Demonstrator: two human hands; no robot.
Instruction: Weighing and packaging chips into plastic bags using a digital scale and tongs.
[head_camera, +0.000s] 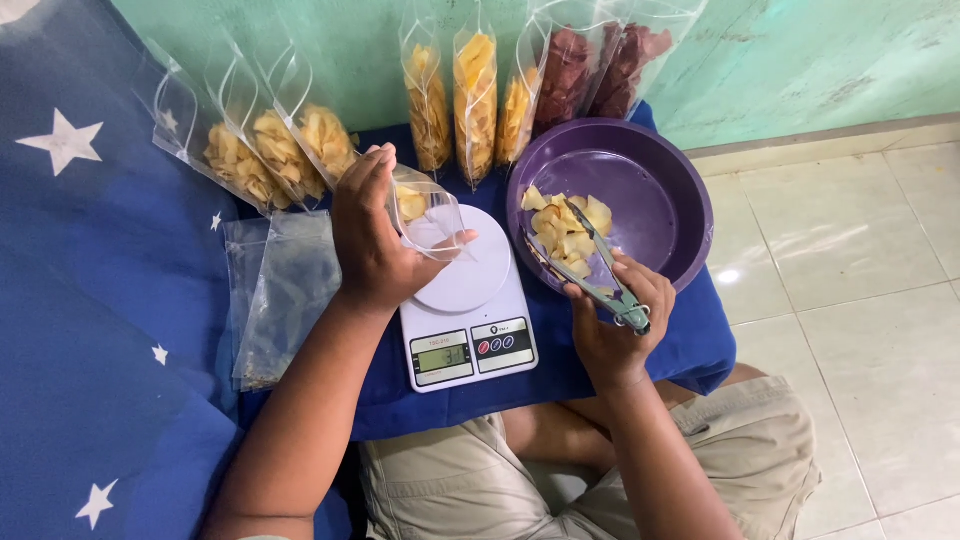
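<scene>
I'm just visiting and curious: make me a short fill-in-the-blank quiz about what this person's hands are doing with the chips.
1. The left hand holds a clear bag above the white ____.
2. The right hand grips metal ____ that reach into the bowl.
3. The bowl holding the loose chips is coloured ____.
4. Filled bags stand against the ____ wall.

Missing words: scale; tongs; purple; green

We see the scene in soft, even daylight, bright and without hard shadows. A glare spot sits on the floor tile (728, 276) at three o'clock, and the purple bowl (668, 190) carries a faint sheen. Focus is crisp centrally; lines bend slightly toward the edges.
</scene>
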